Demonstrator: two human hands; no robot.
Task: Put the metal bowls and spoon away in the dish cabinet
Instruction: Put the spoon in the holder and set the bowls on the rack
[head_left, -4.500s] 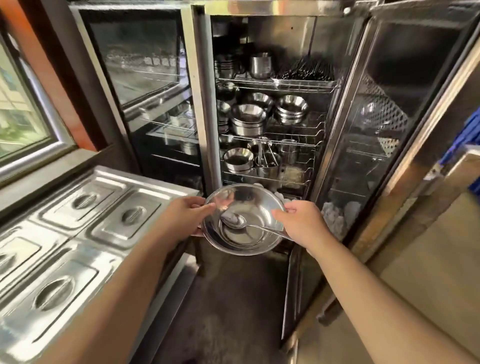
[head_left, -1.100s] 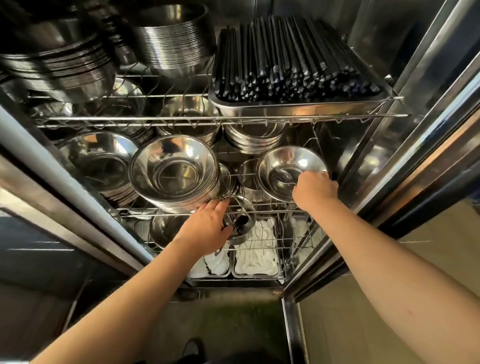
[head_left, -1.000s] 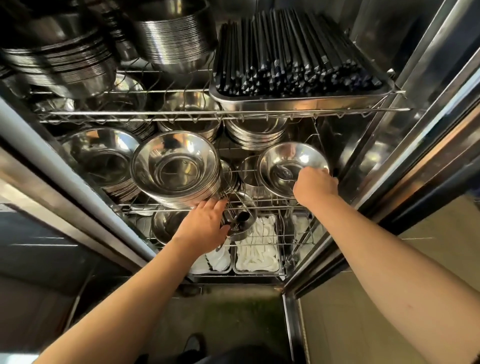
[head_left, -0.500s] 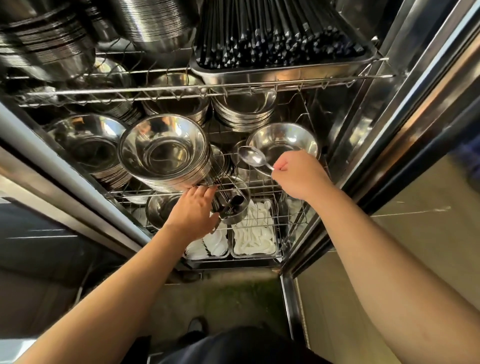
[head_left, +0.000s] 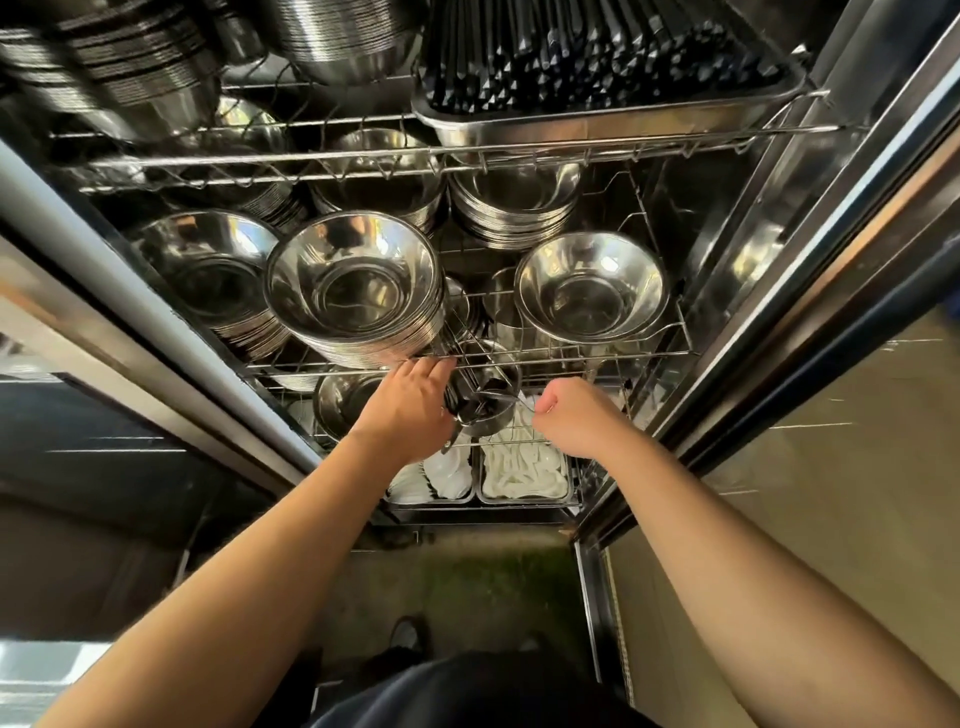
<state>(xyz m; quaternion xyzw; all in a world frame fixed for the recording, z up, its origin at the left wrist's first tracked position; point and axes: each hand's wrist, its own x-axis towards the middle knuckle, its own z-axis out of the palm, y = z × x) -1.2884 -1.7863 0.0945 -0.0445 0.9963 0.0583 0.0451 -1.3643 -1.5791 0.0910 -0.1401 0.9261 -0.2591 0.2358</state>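
Note:
A metal bowl (head_left: 592, 291) rests on the middle wire shelf (head_left: 571, 358) at the right, with nothing in it. Beside it on the left stands a tall stack of metal bowls (head_left: 358, 291). Below the shelf's front edge, my right hand (head_left: 571, 415) is closed on the handle of the metal spoon (head_left: 511, 399), whose bowl end points into a round metal utensil cup (head_left: 483, 405) full of cutlery. My left hand (head_left: 410, 410) grips the left side of that cup.
The top shelf carries a tray of black chopsticks (head_left: 597, 57) and more bowl stacks (head_left: 124, 67). White plastic spoons fill trays (head_left: 519, 467) on the bottom shelf. The cabinet door (head_left: 841, 249) stands open at the right. Another bowl stack (head_left: 208, 270) stands far left.
My right hand lifted the spoon out of the right bowl and brought it down to the utensil cup. My left hand stayed at the cup. The bowl stays on the shelf.

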